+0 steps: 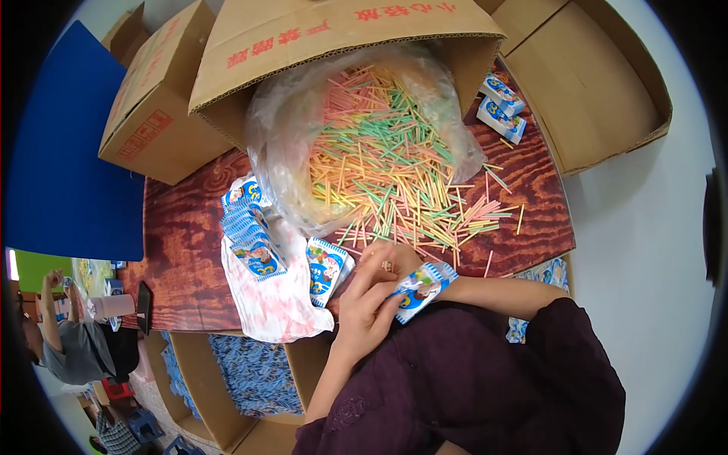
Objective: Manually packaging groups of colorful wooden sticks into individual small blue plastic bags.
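My left hand [359,312] is closed on a small blue-and-white printed packet [422,291], held tilted in front of my chest. My right hand [402,259] reaches in from the right behind that packet, close to the left fingers. Its fingers are curled, and what they hold, if anything, is hidden. Just beyond both hands lie many thin pastel sticks [394,163], pink, yellow and green, spilling from a clear plastic bag [282,125] onto the table. To the left, a fanned row of similar packets [254,239] rests on a white plastic sheet [265,311], with a few more packets [324,271] beside my left hand.
A large cardboard box [341,30] on its side surrounds the bag on the dark red wood-patterned table [182,227]. Another box [163,98] stands left, an open one [599,83] right. Below, boxes hold many blue packets [256,375]. Another person [83,345] sits far left.
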{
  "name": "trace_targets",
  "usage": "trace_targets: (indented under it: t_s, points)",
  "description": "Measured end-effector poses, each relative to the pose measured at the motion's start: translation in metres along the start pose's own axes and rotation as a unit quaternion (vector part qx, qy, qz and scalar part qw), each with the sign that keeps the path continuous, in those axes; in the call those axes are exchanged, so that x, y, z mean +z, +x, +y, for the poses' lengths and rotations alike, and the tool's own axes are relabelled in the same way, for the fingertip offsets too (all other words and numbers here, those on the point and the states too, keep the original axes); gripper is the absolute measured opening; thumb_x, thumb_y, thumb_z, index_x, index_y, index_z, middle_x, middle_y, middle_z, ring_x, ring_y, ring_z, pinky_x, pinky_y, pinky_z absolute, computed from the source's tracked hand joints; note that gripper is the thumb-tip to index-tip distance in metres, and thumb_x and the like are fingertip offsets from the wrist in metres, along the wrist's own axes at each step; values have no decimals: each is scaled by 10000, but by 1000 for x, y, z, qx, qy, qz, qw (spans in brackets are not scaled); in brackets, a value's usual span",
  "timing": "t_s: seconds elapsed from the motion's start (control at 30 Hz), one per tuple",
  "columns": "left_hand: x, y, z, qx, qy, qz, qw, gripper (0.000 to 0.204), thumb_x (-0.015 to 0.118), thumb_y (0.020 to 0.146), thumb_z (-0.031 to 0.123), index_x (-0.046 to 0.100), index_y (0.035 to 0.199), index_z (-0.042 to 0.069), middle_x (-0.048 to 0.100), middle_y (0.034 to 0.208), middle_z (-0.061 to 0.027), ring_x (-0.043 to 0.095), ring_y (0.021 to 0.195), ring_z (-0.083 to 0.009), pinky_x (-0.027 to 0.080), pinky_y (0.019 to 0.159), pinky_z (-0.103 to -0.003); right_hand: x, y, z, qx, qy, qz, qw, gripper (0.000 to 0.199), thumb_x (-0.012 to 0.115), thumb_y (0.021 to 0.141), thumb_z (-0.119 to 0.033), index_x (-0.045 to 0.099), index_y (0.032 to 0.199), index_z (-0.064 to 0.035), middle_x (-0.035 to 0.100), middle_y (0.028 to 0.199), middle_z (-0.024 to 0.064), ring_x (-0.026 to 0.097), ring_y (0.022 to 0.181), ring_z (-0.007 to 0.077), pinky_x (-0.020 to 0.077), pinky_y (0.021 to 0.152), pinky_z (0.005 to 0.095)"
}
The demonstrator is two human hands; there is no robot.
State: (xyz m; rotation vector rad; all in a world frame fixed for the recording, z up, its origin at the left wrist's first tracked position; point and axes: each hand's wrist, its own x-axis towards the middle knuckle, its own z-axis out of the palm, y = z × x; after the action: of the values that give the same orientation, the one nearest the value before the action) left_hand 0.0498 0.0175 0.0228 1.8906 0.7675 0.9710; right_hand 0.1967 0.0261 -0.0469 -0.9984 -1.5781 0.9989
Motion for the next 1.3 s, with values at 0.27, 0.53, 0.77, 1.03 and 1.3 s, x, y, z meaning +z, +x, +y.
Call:
trace_targets:
  t_s: [0.27, 0.53, 0.77, 1.03, 1.3]
  points:
    - [4, 1, -4, 22, 155, 0, 988, 160, 686, 763, -20, 614, 905, 1, 647, 1049, -122, 618, 890, -284, 491, 771, -341, -3, -2, -3, 47, -5, -30, 998, 253, 667, 807, -248, 568, 911, -40, 616, 846, 97, 621, 766, 249, 479, 667, 328]
    - [-31, -22, -14, -161, -35, 233, 958, 66, 621, 875, 5, 600, 919, -39, 625, 931, -91, 575, 835, -147, 449, 766, -262, -11, -5, -25, 83, 38, 0, 996, 97, 715, 808, -71, 625, 827, -40, 632, 814, 79, 622, 742, 216, 479, 676, 320]
    - [-27, -20, -16, -196, -202, 300, 911, 68, 573, 941, 38, 595, 953, -25, 595, 886, -10, 522, 778, -51, 421, 709, -197, -23, -17, -8, 18, -31, -36, 999, 104, 721, 800, -69, 622, 827, -49, 602, 808, 56, 592, 762, 201, 455, 702, 329]
    - [-30, -28, -39, -216, -211, 256, 918, 124, 557, 946, 49, 626, 925, -53, 590, 920, -24, 506, 801, -68, 406, 725, -207, -28, -20, -5, -24, -67, -91, 993, 71, 681, 827, -90, 632, 842, -41, 589, 814, 66, 556, 831, 250, 442, 780, 358]
    - [-32, -23, -30, -191, -122, 151, 962, 110, 582, 913, 18, 647, 937, -68, 542, 910, -36, 507, 827, -106, 405, 744, -228, -35, -10, -29, 204, 171, 13, 964, 181, 546, 961, -168, 621, 896, -16, 622, 761, 75, 606, 691, 198, 491, 693, 333]
